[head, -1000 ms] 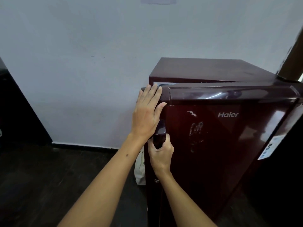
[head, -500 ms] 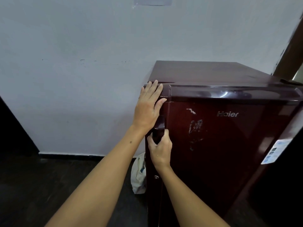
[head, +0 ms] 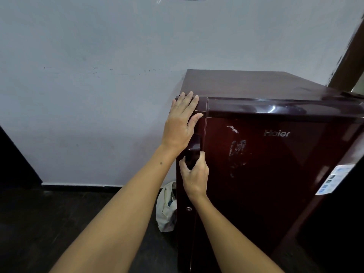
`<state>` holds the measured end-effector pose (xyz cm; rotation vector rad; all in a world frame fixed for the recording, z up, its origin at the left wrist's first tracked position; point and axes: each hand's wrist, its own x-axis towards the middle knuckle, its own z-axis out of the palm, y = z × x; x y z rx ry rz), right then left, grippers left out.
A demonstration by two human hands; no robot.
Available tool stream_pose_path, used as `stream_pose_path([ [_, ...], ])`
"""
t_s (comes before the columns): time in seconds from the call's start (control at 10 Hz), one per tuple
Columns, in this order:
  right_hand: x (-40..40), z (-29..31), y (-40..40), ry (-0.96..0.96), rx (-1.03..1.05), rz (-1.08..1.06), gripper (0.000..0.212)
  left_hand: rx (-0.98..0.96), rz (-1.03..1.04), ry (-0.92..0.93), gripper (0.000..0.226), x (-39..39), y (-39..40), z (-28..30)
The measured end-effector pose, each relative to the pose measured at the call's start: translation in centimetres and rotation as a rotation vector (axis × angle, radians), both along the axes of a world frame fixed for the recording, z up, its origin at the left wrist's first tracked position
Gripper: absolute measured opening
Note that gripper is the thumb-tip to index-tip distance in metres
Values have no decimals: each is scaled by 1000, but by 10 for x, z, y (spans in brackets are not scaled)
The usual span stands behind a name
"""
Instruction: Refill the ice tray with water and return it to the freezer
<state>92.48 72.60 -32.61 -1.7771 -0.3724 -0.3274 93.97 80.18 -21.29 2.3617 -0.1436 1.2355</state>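
Observation:
A small dark maroon fridge [head: 275, 174] with a Haier logo stands against the white wall, its door flush with the body. My left hand [head: 181, 123] lies flat with straight fingers on the fridge's top left corner. My right hand [head: 195, 174] grips the dark door handle [head: 192, 152] on the door's left edge, fingers curled round it. No ice tray is in view.
A white cloth bag [head: 166, 207] slumps on the dark floor between the fridge and the wall. A dark piece of furniture [head: 13, 164] stands at the far left. A brown door frame [head: 348, 56] rises at the upper right.
The fridge door, ajar a second ago with a gap at its top, has swung shut. Both hands stay where they were on the corner and the handle.

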Motion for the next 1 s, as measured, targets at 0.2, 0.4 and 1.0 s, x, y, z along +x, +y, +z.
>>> stream_pose_path([
  [0.2,-1,0,0,-6,-33,-16,22,-11,-8,10,46,-1,1,1],
  [0.4,-3,3,-4,9,-104,-29,22,-59,-27,41,45,-4,0,5],
  [1.0,-22,40,-67,168,-418,96,43,-173,10,108,53,-16,-19,-1],
])
